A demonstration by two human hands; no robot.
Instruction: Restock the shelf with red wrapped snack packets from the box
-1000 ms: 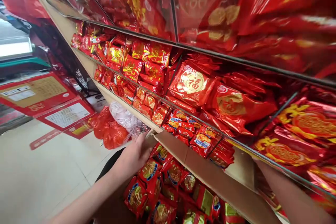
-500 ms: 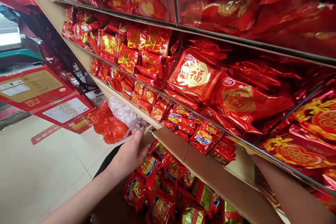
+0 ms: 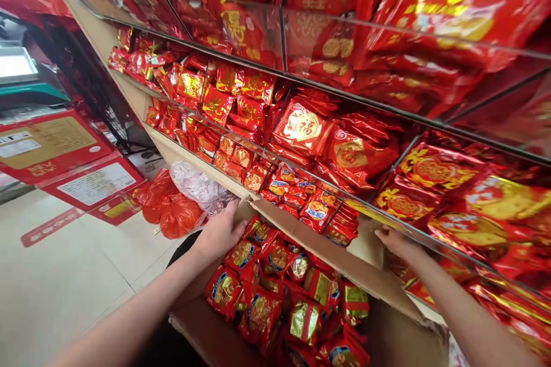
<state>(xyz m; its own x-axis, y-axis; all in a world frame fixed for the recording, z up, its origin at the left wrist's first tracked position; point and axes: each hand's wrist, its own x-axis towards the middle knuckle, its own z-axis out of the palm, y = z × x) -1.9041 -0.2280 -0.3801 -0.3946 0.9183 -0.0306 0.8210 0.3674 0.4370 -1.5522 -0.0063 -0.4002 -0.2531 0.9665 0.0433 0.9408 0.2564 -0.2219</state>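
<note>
My left hand (image 3: 221,233) is closed on the corner of an open cardboard box (image 3: 318,246), with the thumb on the inner side. Red snack packets (image 3: 259,311) with gold and blue prints lie heaped in the box. Over the lowest shelf row, beyond the box's far edge, is my right hand (image 3: 394,239), fingers loosely bent and apart, with nothing visible in them; the shelf's front strip partly covers it. Small red packets with blue and white lettering (image 3: 316,212) fill the compartment to its left.
Clear-fronted shelves above hold large red packs (image 3: 303,126). At left, red and white plastic bags (image 3: 178,212) sit on the tiled floor (image 3: 86,275), near stacked red cartons (image 3: 92,180). The box's raised flap stands close against the shelf.
My view has shifted back, showing more of the box and upper shelves. My right hand, earlier mostly hidden under the shelf edge, now shows its fingers. The left hand keeps its hold.
</note>
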